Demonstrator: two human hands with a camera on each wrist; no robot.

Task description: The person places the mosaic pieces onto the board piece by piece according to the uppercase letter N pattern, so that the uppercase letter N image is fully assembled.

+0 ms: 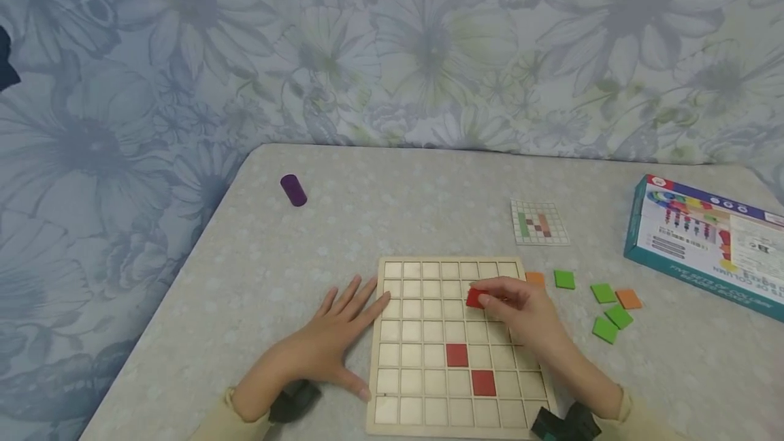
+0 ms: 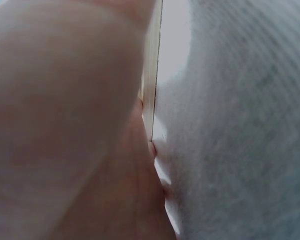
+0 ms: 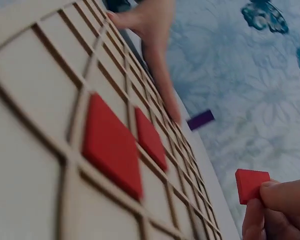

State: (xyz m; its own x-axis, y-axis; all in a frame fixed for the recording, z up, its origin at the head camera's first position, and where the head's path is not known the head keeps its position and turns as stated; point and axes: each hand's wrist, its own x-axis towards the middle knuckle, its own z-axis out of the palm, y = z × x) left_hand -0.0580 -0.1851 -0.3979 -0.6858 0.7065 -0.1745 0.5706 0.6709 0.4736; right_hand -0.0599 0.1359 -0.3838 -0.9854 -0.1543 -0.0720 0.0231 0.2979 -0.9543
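A wooden grid board (image 1: 422, 337) lies on the table, two red square tiles set in its cells, the upper tile (image 1: 456, 355) and the lower tile (image 1: 483, 383). My right hand (image 1: 531, 315) pinches another red square tile (image 1: 474, 298) between thumb and fingers over the board's upper right part. In the right wrist view that held tile (image 3: 251, 185) appears tilted, apart from the grid. At the board's left edge my left hand (image 1: 331, 335) rests with fingers spread, fingertips and thumb touching the frame. The left wrist view is mostly filled by the hand, beside the board's edge (image 2: 151, 75).
Several green tiles (image 1: 603, 330) and orange tiles (image 1: 628, 299) lie right of the board. A pattern card (image 1: 557, 233) sits behind it. A boxed set (image 1: 704, 243) stands at the far right, and a purple cylinder (image 1: 294, 190) lies at the back left.
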